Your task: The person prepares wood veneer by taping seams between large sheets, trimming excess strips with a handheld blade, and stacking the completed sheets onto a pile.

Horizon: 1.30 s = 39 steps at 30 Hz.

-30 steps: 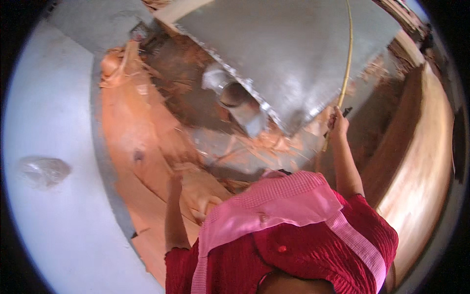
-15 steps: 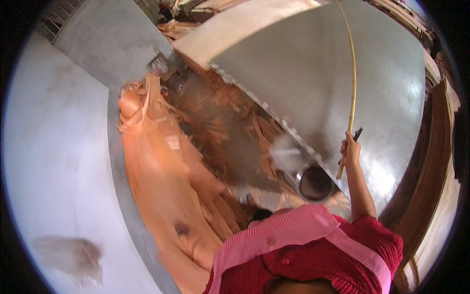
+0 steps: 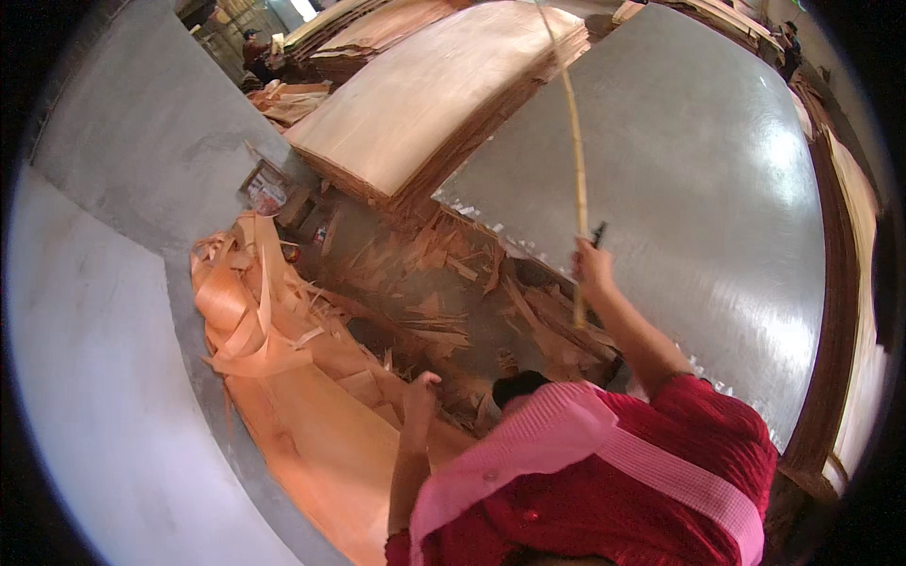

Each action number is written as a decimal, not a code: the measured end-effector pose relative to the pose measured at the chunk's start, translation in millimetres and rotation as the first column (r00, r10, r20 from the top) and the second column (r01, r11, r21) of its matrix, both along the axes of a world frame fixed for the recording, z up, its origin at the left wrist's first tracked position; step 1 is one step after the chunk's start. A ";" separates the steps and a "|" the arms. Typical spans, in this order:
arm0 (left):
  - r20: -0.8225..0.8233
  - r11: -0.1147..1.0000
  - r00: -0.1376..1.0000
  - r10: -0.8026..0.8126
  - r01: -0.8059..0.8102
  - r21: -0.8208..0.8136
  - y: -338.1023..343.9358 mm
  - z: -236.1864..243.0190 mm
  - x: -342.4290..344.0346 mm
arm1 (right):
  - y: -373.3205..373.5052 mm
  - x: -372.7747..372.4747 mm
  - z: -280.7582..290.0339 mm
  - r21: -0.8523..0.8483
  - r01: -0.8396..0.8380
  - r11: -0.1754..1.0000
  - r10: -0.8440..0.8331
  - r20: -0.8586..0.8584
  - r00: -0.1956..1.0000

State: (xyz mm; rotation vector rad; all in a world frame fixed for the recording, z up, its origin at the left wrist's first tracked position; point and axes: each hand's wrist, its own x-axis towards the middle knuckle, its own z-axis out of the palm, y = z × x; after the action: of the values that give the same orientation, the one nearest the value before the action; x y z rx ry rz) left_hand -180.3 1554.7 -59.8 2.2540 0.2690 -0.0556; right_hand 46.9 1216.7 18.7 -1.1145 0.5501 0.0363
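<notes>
My right hand [image 3: 593, 264] is closed round the lower part of a long, thin bamboo stick [image 3: 578, 160]. A short black object [image 3: 598, 235] juts from the same grip; its kind is unclear. The stick rises over the edge of a large grey smooth-topped surface [image 3: 698, 170] and points away from me. My left hand [image 3: 422, 389] is raised beside the orange-brown wood veneer sheets [image 3: 321, 424] at my left. Its fingers look loosely apart, with nothing seen in them.
A thick veneer stack [image 3: 396, 104] stands beyond the grey surface's left corner. Veneer scraps [image 3: 444, 245] litter the floor between. Curled veneer strips [image 3: 231, 297] heap up against a grey wall [image 3: 151, 113]. More stacked sheets [image 3: 845, 283] line the right. A person [image 3: 255, 57] is far left, another [image 3: 790, 47] far right.
The view has shifted, showing more of the far stacks. My left hand has come into sight by the veneer. My right hand and the stick appear farther left; the round metal pan is no longer visible.
</notes>
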 end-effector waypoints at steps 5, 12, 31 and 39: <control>0.053 0.970 0.994 -0.095 0.080 0.231 69.7 38.1 94.5 | 181.5 104.5 7.8 0.098 -0.082 0.992 0.078 0.043 0.996; 0.004 0.958 0.995 -0.098 0.096 -0.270 185.8 85.7 288.7 | 382.2 231.2 -1.6 0.134 -0.064 0.989 0.069 -0.029 0.997; -0.076 0.889 0.973 -0.220 0.168 -0.426 611.3 36.7 689.2 | 725.3 551.7 -127.8 -0.129 -0.069 0.989 0.019 -0.353 0.935; -0.012 0.978 0.998 0.068 -0.069 -0.198 848.0 -23.2 818.5 | 868.2 698.7 -151.3 -0.236 -0.564 0.791 0.370 -0.549 0.749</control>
State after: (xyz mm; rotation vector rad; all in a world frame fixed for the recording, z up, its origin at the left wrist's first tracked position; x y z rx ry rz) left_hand 638.3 2402.6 -83.0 2.0453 0.3289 -0.0497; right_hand 745.6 2084.9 -132.6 -1.6404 0.7145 0.7044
